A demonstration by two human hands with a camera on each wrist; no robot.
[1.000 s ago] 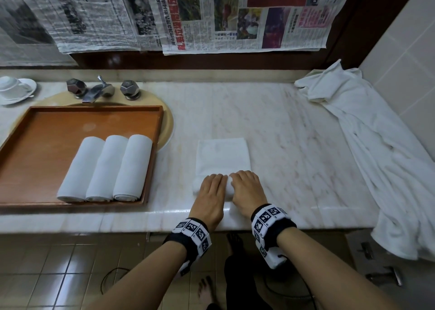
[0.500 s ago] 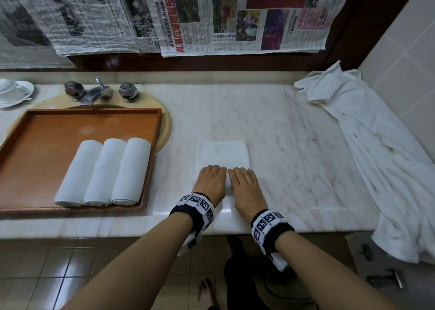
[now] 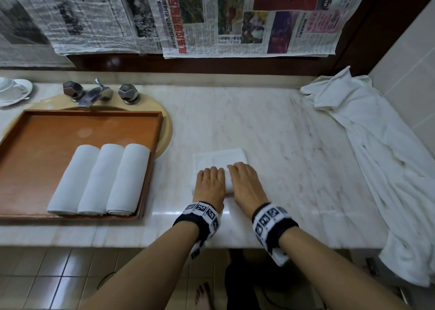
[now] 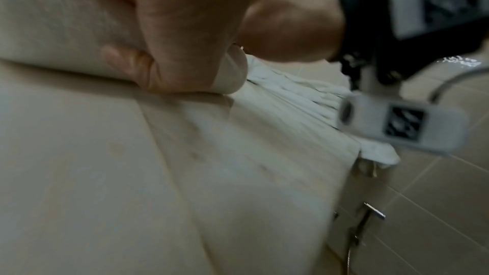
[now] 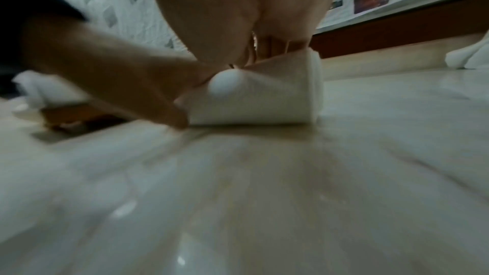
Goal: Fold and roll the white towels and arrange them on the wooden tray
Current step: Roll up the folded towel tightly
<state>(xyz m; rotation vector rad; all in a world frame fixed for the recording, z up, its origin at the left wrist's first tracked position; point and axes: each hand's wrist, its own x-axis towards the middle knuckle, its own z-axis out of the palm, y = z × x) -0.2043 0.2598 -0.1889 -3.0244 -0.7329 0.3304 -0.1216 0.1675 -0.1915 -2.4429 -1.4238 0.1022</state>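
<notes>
A white towel (image 3: 219, 156) lies on the marble counter, its near part wound into a roll (image 5: 254, 99). My left hand (image 3: 210, 182) and right hand (image 3: 244, 182) rest side by side on top of the roll, fingers stretched forward and pressing down. A short flat strip of towel still shows beyond my fingertips. To the left, the wooden tray (image 3: 94, 113) holds three rolled white towels (image 3: 101, 180) lying side by side at its near right corner. In the left wrist view my thumb (image 4: 179, 49) presses against the roll (image 4: 53, 28).
A heap of loose white towels (image 3: 388, 168) drapes over the counter's right end and its edge. The tray sits over a beige sink (image 3: 167, 130) with a chrome tap (image 3: 94, 95) behind it. A cup and saucer (image 3: 11, 90) stand far left. Newspaper covers the back wall.
Both hands have pushed the roll away from me across the counter. The roll has grown and the flat strip of towel ahead of it has become shorter.
</notes>
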